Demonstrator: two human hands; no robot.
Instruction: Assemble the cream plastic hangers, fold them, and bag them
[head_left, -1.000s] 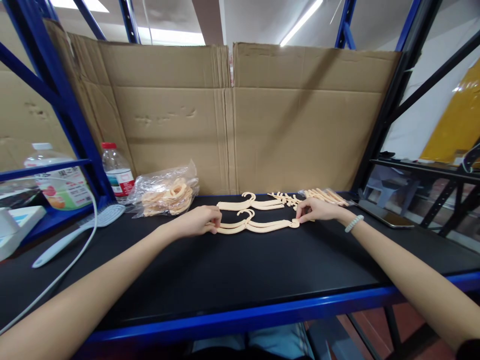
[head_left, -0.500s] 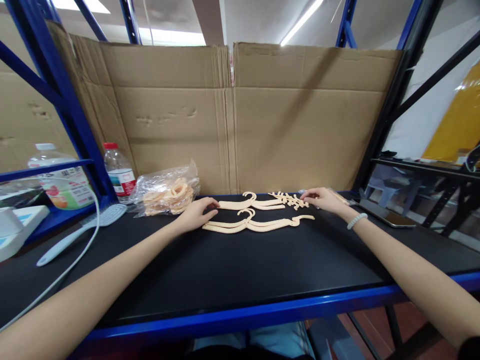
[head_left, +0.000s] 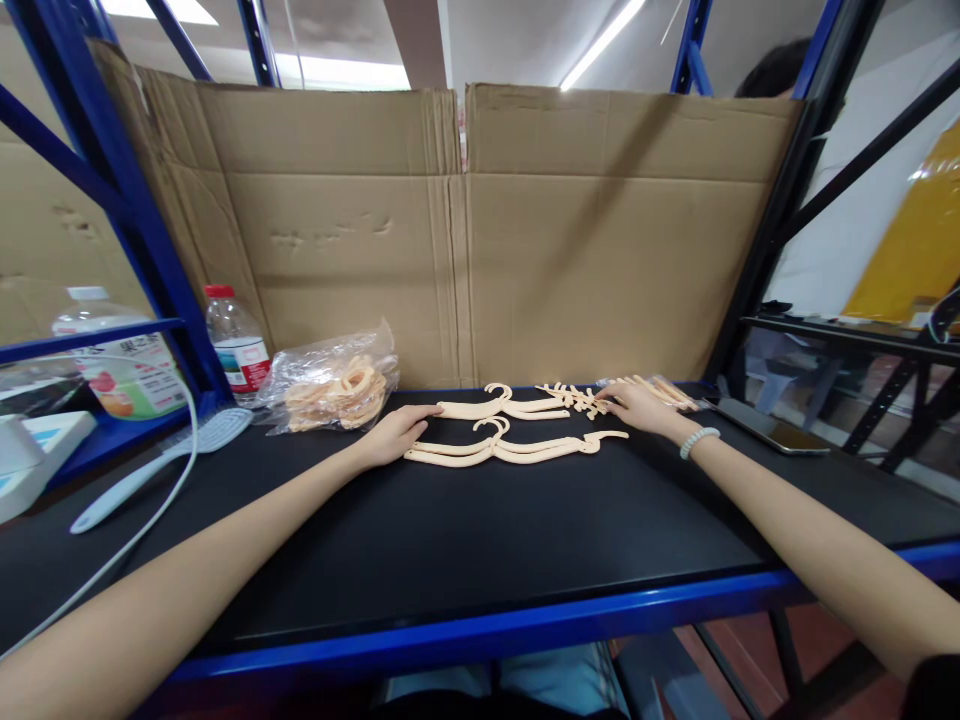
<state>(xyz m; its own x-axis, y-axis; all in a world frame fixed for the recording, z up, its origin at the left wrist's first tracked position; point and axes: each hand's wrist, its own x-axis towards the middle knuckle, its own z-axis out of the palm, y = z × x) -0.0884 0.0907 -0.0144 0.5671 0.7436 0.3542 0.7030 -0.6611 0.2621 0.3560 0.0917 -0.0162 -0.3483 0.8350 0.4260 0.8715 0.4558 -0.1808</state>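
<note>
Two cream plastic hangers lie flat on the black shelf top, a near hanger and a far hanger. My left hand rests open with its fingers stretched toward the left ends of both hangers. My right hand lies flat on a pile of small cream hanger parts at the back right, fingers extended. A white bead bracelet sits on that wrist.
A clear bag of cream rings lies at the back left beside a water bottle. A pale blue brush and a white cable are at the left. A cardboard wall closes the back. A phone lies at the right.
Both hands let go of the near hanger's ends. My right hand moved back to the pile of small parts, and my left hand opened near the hangers' left ends.
</note>
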